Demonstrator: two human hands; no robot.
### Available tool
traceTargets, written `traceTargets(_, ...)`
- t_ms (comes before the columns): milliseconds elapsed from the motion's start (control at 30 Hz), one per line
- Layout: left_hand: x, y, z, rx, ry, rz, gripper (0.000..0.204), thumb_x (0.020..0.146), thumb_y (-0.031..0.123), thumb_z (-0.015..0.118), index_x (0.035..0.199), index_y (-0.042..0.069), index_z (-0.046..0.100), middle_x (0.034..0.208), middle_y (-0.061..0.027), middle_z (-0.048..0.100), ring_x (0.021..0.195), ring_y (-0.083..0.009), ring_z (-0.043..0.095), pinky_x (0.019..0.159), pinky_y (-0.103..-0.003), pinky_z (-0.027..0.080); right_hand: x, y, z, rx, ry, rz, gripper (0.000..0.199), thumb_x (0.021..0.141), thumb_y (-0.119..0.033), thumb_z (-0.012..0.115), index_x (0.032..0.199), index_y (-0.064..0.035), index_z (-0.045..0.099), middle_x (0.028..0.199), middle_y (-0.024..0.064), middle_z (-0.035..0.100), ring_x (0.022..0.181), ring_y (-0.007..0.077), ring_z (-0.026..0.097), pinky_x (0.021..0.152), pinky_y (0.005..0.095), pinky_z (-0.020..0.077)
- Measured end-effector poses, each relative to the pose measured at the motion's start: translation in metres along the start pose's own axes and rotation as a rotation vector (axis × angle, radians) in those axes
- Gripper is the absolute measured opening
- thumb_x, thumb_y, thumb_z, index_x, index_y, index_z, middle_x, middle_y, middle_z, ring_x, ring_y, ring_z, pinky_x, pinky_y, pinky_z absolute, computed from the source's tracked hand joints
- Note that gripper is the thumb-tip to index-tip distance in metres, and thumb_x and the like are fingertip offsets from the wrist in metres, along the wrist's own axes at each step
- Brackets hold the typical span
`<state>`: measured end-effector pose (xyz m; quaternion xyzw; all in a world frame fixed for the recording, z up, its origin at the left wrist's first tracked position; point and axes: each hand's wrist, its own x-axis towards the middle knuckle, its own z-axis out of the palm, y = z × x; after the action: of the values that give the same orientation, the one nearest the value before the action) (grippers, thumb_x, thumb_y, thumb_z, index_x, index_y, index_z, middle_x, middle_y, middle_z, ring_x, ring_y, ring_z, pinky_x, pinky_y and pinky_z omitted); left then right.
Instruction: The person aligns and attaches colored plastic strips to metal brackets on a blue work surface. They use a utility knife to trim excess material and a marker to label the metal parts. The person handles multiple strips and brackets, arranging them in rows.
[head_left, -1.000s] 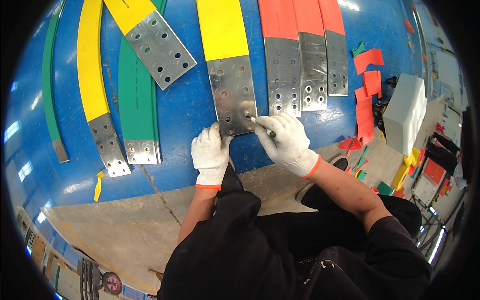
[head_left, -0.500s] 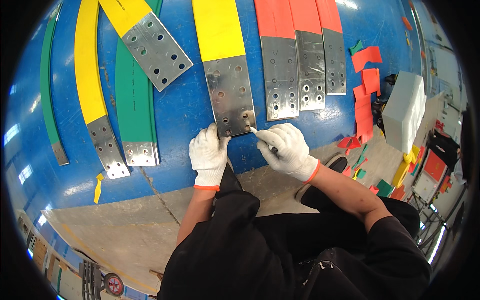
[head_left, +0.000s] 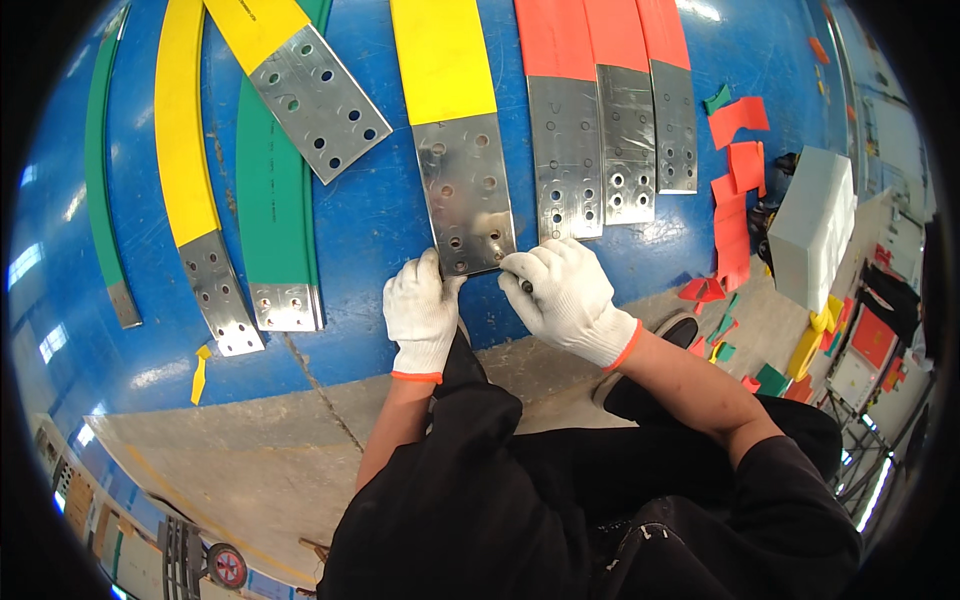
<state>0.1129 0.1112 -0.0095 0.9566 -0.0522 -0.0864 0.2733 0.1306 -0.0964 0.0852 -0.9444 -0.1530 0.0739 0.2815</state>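
Note:
In front of me lies a flat metal bar (head_left: pixel 467 190) with a yellow sleeve and round holes in its bare grey end. My left hand (head_left: pixel 420 312), in a white knit glove with an orange cuff, grips the near left corner of this bar, thumb along its end edge. At the near right corner my right hand (head_left: pixel 565 300), gloved alike, is closed round a slim pen-like tool (head_left: pixel 527 286). Only the tool's dark rear end shows clearly; its tip is hidden by my fingers, close to the corner hole.
Red-sleeved bars (head_left: pixel 563 150) lie to the right, with yellow (head_left: pixel 185 140) and green (head_left: pixel 275 210) ones to the left, all on a blue floor (head_left: pixel 360 250). Red offcuts (head_left: pixel 732 230) and a white block (head_left: pixel 812 228) are farther right. A yellow scrap (head_left: pixel 200 375) lies at left.
My right hand has shifted slightly up and left, closer onto the bar's corner, so the tool's pale tip is now covered. My left hand keeps its grip.

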Motion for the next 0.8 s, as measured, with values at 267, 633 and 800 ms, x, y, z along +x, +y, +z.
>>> traceTargets(267, -0.001, 0.000, 0.000, 0.000, 0.012, 0.005, 0.050, 0.080, 0.026, 0.089, 0.122, 0.008, 0.068, 0.095, -0.0131, 0.071, 0.089, -0.0367, 0.069, 0.079, -0.048, 0.052, 0.004, 0.005, -0.010, 0.086, 0.213, -0.127, 0.023, 0.090, -0.013, 0.079, 0.110, -0.0077, 0.069, 0.085, 0.0062, 0.071, 0.078, 0.0263, 0.069, 0.074, 0.0389, 0.0531)
traceTargets(633, 0.001, 0.002, -0.003, 0.015, -0.026, 0.006, 0.052, 0.081, 0.027, 0.088, 0.123, 0.006, 0.067, 0.097, -0.0136, 0.071, 0.089, -0.0351, 0.070, 0.080, -0.047, 0.052, 0.045, 0.005, 0.025, 0.095, 0.226, -0.024, 0.033, 0.093, -0.016, 0.078, 0.124, -0.0076, 0.073, 0.099, 0.0074, 0.075, 0.091, 0.0265, 0.071, 0.080, 0.0382, 0.0543)
traceTargets(800, 0.000, 0.001, -0.002, 0.001, -0.017, -0.002, 0.052, 0.080, 0.029, 0.089, 0.122, 0.007, 0.069, 0.098, -0.0142, 0.072, 0.090, -0.0363, 0.070, 0.080, -0.048, 0.053, 0.059, 0.005, 0.028, 0.187, 0.246, 0.060, 0.024, 0.095, -0.016, 0.076, 0.117, -0.0061, 0.074, 0.102, 0.0112, 0.077, 0.091, 0.0295, 0.073, 0.079, 0.0397, 0.0564)
